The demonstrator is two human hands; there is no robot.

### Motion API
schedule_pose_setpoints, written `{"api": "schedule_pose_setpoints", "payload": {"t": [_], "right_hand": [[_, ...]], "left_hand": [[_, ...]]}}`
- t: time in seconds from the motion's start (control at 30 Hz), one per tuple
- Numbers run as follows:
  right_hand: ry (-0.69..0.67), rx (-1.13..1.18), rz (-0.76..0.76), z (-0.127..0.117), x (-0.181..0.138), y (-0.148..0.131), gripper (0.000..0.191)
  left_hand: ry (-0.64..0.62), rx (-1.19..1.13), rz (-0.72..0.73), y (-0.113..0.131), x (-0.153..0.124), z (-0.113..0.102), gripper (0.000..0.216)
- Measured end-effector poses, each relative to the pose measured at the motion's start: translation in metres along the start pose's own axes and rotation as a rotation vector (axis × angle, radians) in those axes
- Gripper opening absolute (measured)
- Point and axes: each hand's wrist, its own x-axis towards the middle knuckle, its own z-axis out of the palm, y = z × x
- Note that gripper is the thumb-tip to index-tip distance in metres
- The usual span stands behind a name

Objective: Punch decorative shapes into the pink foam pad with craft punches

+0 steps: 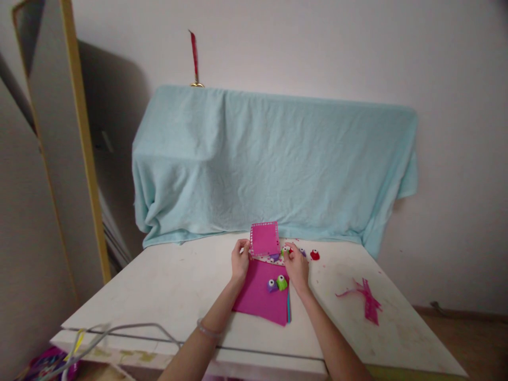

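Note:
A square of pink paper [265, 239] with a row of small punched holes along its edges is tilted up above the table. My left hand [240, 260] pinches it at the lower left corner. My right hand [297, 265] is closed, fingertips just right of the paper, beside a green craft punch [284, 251]; what it holds, if anything, is hidden. Beneath both hands lies a stack of pink paper [260, 301], with blue sheets showing at its right edge. A purple craft punch [272, 286] and another green craft punch [281, 282] stand on the stack.
More punches, including a red one [315, 255], and small pink paper bits lie behind my right hand. Pink paper scraps [370, 304] rest on the right of the white table [190, 280]. A grey cable [130, 325] crosses the front left edge. A light blue cloth [278, 169] hangs behind.

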Motion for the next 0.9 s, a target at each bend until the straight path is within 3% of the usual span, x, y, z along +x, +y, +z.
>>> {"api": "schedule_pose_setpoints", "payload": {"t": [0.13, 0.33, 0.9], "right_hand": [[-0.066, -0.209, 0.046, 0.001, -0.002, 0.002, 0.041], [-0.267, -0.612, 0.096, 0.000, -0.001, -0.005, 0.044], [-0.301, -0.583, 0.018, 0.001, -0.001, 0.007, 0.042]], "left_hand": [[-0.020, -0.003, -0.002, -0.004, 0.001, 0.000, 0.032], [-0.027, -0.002, -0.029, -0.008, 0.003, -0.001, 0.034], [-0.108, -0.015, -0.089, 0.002, -0.002, 0.003, 0.036]]}}
